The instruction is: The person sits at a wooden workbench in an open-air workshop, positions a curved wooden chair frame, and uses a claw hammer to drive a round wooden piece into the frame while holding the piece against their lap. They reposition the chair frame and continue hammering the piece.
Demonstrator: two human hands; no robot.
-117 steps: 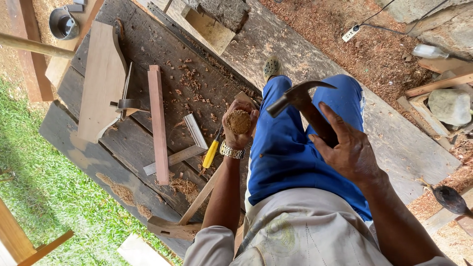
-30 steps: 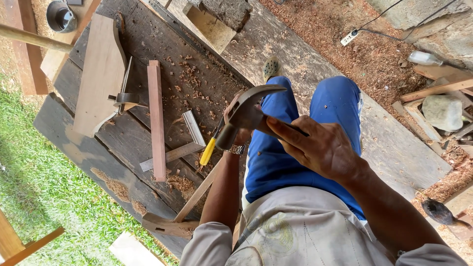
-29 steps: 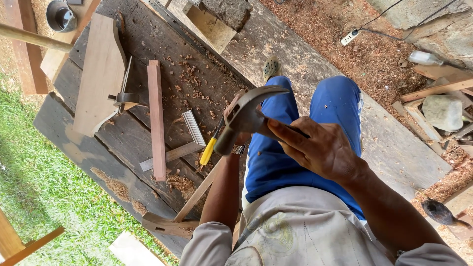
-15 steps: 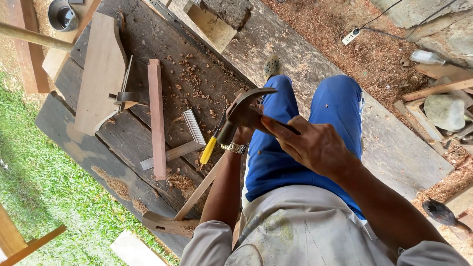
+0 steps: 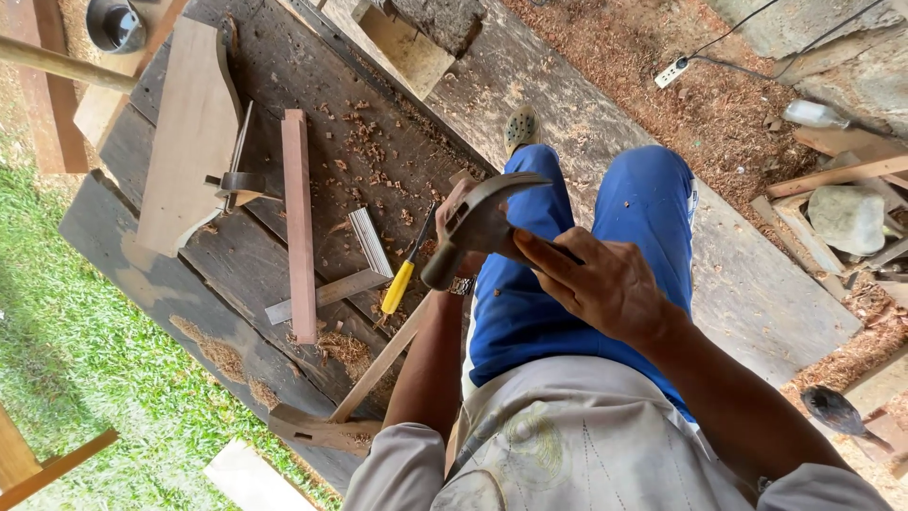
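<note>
My right hand [image 5: 605,284] grips the handle of a claw hammer [image 5: 478,222]. The hammer's steel head sits just over my left hand [image 5: 452,203], which is mostly hidden behind it. That left hand is closed on a small wooden piece held upright at the bench edge, and a wristwatch [image 5: 461,285] shows on its wrist. A yellow-handled chisel [image 5: 400,284] lies on the dark plank workbench [image 5: 284,66] just left of the hammer head. A thin wooden strip [image 5: 383,364] slants from below my left wrist down to a notched block [image 5: 317,431].
A reddish wooden bar [image 5: 298,222], a pale shaped board [image 5: 189,132], a metal square [image 5: 364,241] and wood chips lie on the bench. Grass is at the left. A power strip [image 5: 670,71], stones and timber offcuts lie on sawdust at the right.
The hammer, raised beside my left hand at first, has swung down over it. In the last second the hammer head dipped a little lower and my right hand shifted slightly.
</note>
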